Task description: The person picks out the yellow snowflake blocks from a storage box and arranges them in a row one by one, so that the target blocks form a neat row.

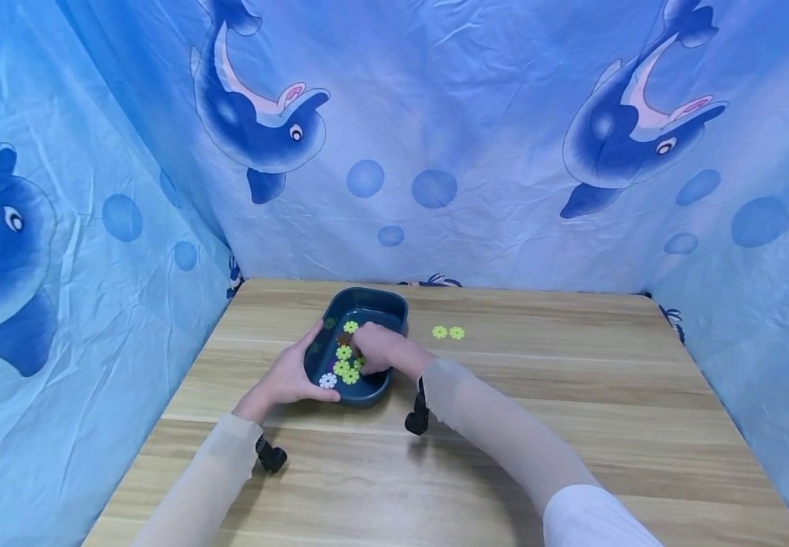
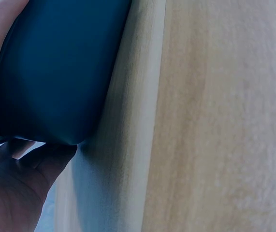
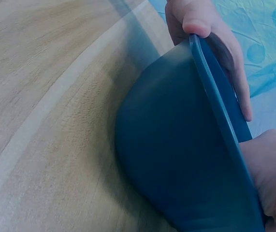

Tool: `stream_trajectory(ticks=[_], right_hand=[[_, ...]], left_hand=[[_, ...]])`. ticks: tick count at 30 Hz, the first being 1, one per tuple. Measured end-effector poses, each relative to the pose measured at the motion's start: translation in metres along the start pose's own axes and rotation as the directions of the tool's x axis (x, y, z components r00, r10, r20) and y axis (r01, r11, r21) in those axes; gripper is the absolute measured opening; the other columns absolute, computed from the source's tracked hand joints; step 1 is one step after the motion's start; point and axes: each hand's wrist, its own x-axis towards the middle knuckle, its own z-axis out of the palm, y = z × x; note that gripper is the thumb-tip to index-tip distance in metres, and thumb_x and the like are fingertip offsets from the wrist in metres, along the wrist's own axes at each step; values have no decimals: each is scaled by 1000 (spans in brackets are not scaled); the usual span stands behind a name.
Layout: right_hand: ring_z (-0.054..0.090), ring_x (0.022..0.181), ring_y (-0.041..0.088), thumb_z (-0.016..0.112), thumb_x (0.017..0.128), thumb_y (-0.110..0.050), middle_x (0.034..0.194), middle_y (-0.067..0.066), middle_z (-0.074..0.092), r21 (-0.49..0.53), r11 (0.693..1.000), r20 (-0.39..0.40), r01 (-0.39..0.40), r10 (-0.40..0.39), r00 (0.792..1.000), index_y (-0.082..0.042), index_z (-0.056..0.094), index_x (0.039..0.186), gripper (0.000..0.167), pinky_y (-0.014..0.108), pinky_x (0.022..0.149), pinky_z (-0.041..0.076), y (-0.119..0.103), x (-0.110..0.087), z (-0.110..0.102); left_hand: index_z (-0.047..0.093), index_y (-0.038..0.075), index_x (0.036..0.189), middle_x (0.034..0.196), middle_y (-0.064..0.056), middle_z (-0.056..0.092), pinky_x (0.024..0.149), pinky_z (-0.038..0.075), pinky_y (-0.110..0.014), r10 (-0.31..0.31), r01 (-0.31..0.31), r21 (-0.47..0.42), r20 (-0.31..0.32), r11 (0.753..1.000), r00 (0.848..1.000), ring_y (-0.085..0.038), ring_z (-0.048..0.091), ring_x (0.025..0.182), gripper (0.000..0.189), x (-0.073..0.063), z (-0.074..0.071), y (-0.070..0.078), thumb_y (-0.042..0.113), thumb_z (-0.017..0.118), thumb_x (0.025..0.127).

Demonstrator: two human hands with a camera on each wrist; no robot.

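Wood-grain tabletop [image 1: 572, 410] spreads out around the dark teal plastic bin [image 1: 381, 302], most of it to the bin's right and on its near side. Just past the bin's far end the wood gives way to a wrinkled blue cloth backdrop [image 1: 497, 235], which also rises to its left and right, printed with leaping dolphins [image 1: 264, 133] and pale bubbles [image 1: 434, 188]. The left hand [image 1: 289, 376] has hold of the bin's near-left corner, thumb and fingers spread around it. The right hand [image 1: 382, 346] dips inside, fingers bent down; I can't tell whether they pinch anything. Beside them in the bin lie yellow-green flower-shaped discs [image 1: 343, 352], a white one [image 1: 327, 381] and a brown one [image 1: 343, 339]. Two more yellow-green discs [image 1: 440, 332] lie side by side to the bin's right.
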Motion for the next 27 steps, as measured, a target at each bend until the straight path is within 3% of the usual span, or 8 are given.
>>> stream_trajectory(ticks=[3, 5, 12, 18, 27], right_hand=[[64, 78, 7, 86, 91, -27, 90, -6, 72, 26, 999, -8, -19, 19, 1000, -17, 75, 97, 16, 21, 71, 56, 2, 0, 2], [64, 81, 7, 86, 90, -27, 95, -6, 72, 29, 999, -30, -15, 16, 999, -17, 74, 100, 18, 21, 71, 55, 4, 0, 3], [68, 106, 13, 82, 91, -23, 118, 0, 75, 23, 1000, -161, 19, -15, 987, -15, 78, 120, 30, 27, 95, 60, 6, -5, -5], [67, 108, 16, 80, 92, -16, 119, 1, 76, 47, 998, -250, 47, -33, 968, -14, 80, 121, 29, 32, 94, 60, 14, -13, -22], [67, 110, 21, 80, 92, -11, 124, 8, 73, 142, 989, -321, -28, 73, 944, -11, 80, 121, 29, 34, 90, 61, 30, -32, -47]], left_hand=[[10, 13, 173, 175, -23, 25, 123, 36, -68, 2, -2, 0, 0, 1000, 1000, -47, 37, 155, 139, 1, 0, 1, 42, 100, 70], [11, 12, 172, 175, -23, 25, 124, 35, -69, 7, -7, 1, 0, 1000, 1000, -47, 36, 156, 139, 2, 1, 2, 42, 100, 70], [11, 13, 172, 174, -24, 27, 123, 37, -68, 5, -5, -9, -1, 1000, 1000, -47, 38, 154, 138, 1, 0, 3, 40, 100, 70], [11, 15, 173, 173, -23, 30, 123, 37, -68, -9, 9, -18, 2, 1000, 1000, -45, 41, 151, 138, 0, 1, 5, 44, 99, 71], [11, 16, 173, 173, -23, 30, 123, 36, -69, -20, 20, -14, -5, 1000, 1000, -45, 40, 152, 138, 0, 2, -2, 43, 100, 71]])
